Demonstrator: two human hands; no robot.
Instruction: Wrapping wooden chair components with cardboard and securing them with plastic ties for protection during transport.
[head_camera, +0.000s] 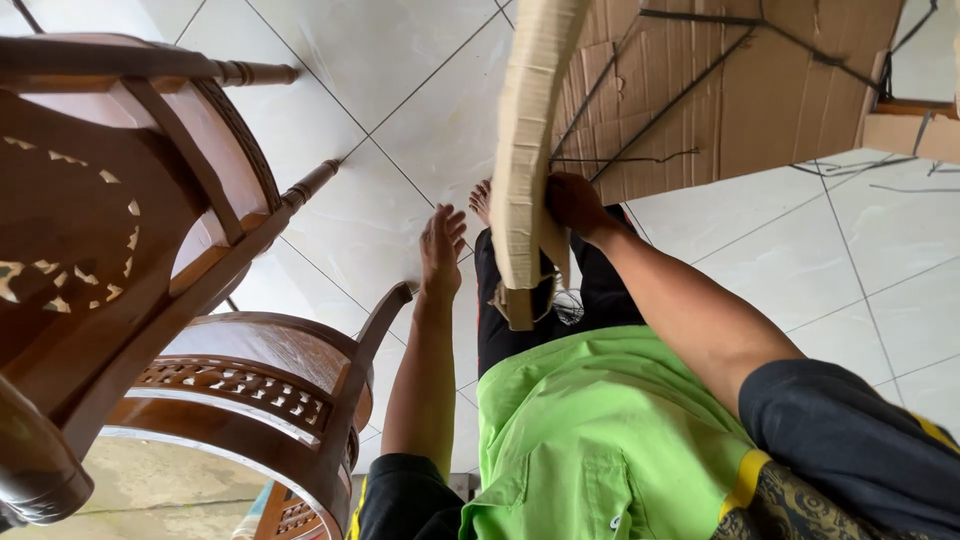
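Note:
A long curved strip of brown corrugated cardboard (527, 140) rises upright in front of me, its lower end near my legs. My right hand (574, 203) grips its right edge at mid-height. My left hand (441, 250) is stretched out to the left of the strip, flat, fingers apart, holding nothing, just above the tip of a carved wooden chair (260, 385). My bare foot (481, 202) shows on the white tiles behind the strip.
A second dark wooden chair (120, 190) with turned spindles stands at the left. Flattened cardboard sheets (740, 85) with thin black straps lie on the white tiled floor (400, 90) at the top right. I wear a green shirt (590, 440) and dark trousers.

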